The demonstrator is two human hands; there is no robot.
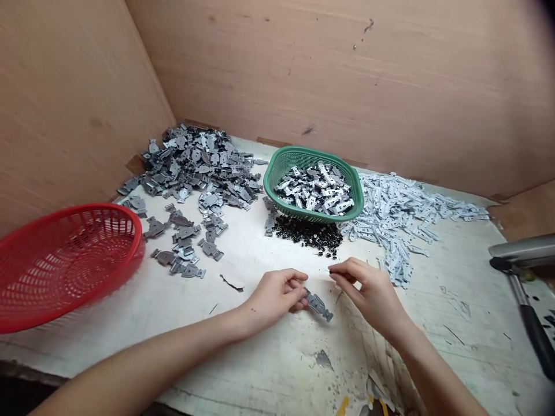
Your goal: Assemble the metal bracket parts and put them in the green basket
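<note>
Between the thumb and fingers of my left hand point(277, 293) is one end of a grey metal plate point(318, 305), its free end pointing right and toward me. Just right of it, my right hand point(368, 289) pinches a tiny dark piece point(331, 272), too small to make out fully. Beyond both hands lies a heap of small black pieces point(310, 234) on the worktop. Behind that heap stands a green basket point(273, 199) holding many grey and white metal parts point(318, 188).
A large pile of grey metal plates point(203, 162) fills the back left, with loose ones nearer. White flat strips point(399, 208) are heaped at right. A red basket point(125, 260) sits at left. A metal lever with a black grip point(535, 335) stands far right. Wooden panels point(325, 75) enclose the worktop.
</note>
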